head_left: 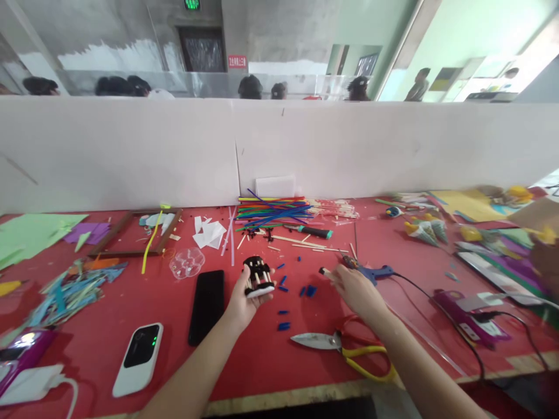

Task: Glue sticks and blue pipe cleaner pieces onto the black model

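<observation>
In my left hand I hold a small craft model with a black top, pale stick posts and a black-and-white base. My fingers wrap round its side and underneath. My right hand is closed in a pinch on a short pale stick with a black end. Just beyond that hand lies a blue glue gun, its nozzle partly hidden behind the fingers. Short blue cut pieces are scattered on the red table between my hands. Scissors with red and yellow handles lie below my right wrist, partly behind my forearm.
Coloured pipe cleaners and thin wooden sticks lie at the back, near a craft knife. A black phone and a white device sit left. A power strip and the glue-gun cord occupy the right.
</observation>
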`<action>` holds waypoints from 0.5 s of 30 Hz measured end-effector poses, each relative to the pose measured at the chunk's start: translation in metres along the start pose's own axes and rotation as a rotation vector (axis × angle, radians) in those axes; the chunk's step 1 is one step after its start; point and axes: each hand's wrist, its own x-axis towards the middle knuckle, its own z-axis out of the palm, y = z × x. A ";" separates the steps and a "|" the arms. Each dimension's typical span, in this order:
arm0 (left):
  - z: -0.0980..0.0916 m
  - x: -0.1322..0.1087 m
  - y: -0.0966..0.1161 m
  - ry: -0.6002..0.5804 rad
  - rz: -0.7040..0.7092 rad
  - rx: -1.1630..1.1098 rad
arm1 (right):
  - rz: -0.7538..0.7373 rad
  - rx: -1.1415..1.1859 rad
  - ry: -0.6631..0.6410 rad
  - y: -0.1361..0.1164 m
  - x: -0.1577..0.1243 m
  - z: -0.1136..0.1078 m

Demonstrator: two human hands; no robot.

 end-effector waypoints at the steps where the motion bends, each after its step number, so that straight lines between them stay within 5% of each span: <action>1: 0.000 -0.001 0.002 -0.004 -0.033 -0.020 | 0.007 0.011 -0.004 0.000 -0.003 0.003; 7: 0.002 -0.015 -0.013 0.020 -0.004 -0.038 | -0.011 0.194 -0.023 -0.059 -0.013 0.006; 9: 0.003 -0.018 -0.023 -0.142 0.094 0.030 | -0.089 0.594 -0.231 -0.087 -0.012 0.007; 11: 0.003 -0.020 -0.028 -0.296 0.041 -0.043 | -0.135 0.760 -0.294 -0.104 -0.006 0.011; 15: -0.001 -0.013 -0.019 -0.271 -0.054 -0.147 | -0.076 0.779 -0.143 -0.093 0.029 0.016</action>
